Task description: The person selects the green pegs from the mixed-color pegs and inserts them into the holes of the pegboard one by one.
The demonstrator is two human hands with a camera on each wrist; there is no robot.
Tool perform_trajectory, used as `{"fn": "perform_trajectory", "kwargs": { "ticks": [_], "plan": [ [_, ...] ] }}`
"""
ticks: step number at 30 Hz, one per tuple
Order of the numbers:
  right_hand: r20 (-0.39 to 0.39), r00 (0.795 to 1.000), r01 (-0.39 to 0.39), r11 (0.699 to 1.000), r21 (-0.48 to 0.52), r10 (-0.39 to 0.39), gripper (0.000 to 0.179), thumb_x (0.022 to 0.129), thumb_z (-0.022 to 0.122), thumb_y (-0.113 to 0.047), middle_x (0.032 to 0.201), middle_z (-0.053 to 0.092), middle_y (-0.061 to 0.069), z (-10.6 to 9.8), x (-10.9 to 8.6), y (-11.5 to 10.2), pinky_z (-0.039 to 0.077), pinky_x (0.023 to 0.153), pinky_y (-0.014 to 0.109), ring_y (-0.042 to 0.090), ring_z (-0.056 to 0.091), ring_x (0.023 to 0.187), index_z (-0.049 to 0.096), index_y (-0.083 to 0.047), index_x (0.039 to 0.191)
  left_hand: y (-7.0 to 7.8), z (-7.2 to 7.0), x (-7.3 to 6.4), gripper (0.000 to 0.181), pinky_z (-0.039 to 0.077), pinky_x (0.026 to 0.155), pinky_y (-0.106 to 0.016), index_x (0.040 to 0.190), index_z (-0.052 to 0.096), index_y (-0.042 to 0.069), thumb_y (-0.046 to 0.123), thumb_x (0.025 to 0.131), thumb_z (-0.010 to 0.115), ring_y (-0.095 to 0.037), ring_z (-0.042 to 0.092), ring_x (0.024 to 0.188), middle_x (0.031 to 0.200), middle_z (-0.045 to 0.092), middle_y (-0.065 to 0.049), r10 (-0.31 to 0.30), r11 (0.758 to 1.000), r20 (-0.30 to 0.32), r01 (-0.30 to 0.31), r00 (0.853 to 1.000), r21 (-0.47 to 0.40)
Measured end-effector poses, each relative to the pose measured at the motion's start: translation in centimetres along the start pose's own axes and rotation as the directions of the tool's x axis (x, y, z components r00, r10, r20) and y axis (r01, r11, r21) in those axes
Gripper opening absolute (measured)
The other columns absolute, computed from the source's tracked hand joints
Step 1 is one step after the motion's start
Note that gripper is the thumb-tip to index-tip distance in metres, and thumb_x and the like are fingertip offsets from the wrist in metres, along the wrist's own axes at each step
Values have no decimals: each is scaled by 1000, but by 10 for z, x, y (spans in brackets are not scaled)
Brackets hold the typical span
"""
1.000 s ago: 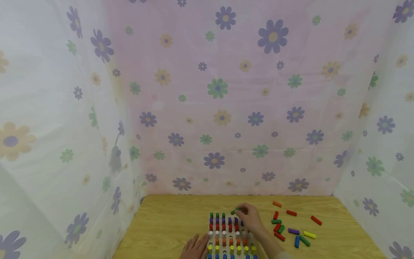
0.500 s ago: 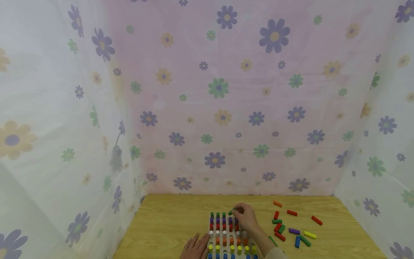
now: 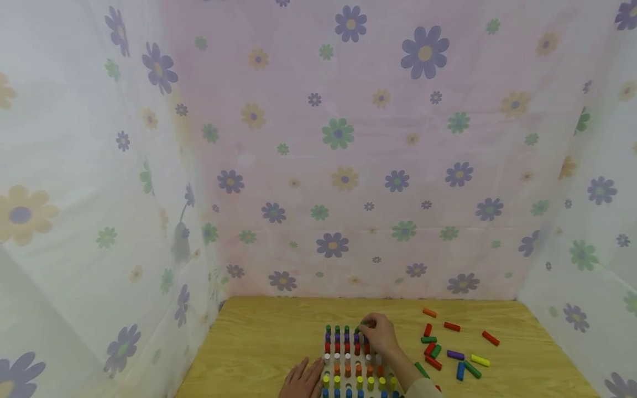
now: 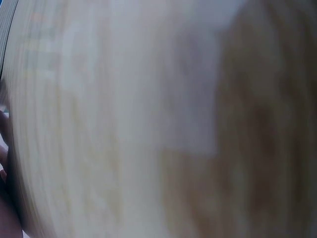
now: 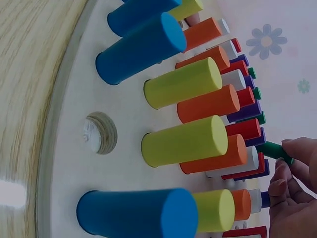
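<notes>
A white pegboard (image 5: 69, 148) stands on the table, carrying rows of upright coloured pegs. At its far row my right hand (image 3: 382, 334) pinches a green peg (image 5: 271, 150) between thumb and fingers. This peg is beside the last standing green peg (image 3: 346, 329) of that row; whether its lower end is in a hole is hidden. Flat along the board's left edge lies my left hand (image 3: 302, 381), fingers extended and holding nothing. The left wrist view is mostly blurred wood, with a bit of the fingers at its left border.
Loose pegs lie scattered on the wooden table (image 3: 259, 331) right of the board, among them a yellow peg (image 3: 480, 360), a purple peg (image 3: 455, 355) and a blue peg (image 3: 460, 371). An unfilled hole (image 5: 101, 133) shows near the board's edge. Flowered sheets (image 3: 338, 166) enclose the table.
My right hand has brought the green peg slightly left and down to the far row. A loose green peg has come into sight beside the right forearm. The left hand stays put.
</notes>
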State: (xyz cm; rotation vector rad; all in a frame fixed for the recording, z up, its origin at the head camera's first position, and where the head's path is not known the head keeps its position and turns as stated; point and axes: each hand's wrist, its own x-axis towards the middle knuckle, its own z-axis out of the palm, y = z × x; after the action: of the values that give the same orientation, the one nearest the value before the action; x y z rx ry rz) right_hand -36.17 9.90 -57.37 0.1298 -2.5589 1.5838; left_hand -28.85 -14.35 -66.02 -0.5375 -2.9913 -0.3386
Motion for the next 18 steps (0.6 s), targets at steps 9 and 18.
{"fn": "perform_trajectory", "kwargs": {
  "ticks": [9,18],
  "plan": [
    [-50,998,-30,999,-32,28,8,83,69,-7,76,58,3,4,1,1,46,55,27,14,53,67,67,-2,89,2,-1,-1,54,35,101,-51,141,43,32,56,99,20,-26,42,129,137,49,14,-12,1000,9,12,1000,-6],
    [-84,996,-42,992,-116,33,7,80,72,-9,75,58,0,8,4,1,45,56,27,13,53,67,68,-6,86,2,-1,-1,55,35,101,-51,142,43,31,56,99,19,-27,41,130,138,48,13,-15,1000,18,16,1000,-15]
  ]
}}
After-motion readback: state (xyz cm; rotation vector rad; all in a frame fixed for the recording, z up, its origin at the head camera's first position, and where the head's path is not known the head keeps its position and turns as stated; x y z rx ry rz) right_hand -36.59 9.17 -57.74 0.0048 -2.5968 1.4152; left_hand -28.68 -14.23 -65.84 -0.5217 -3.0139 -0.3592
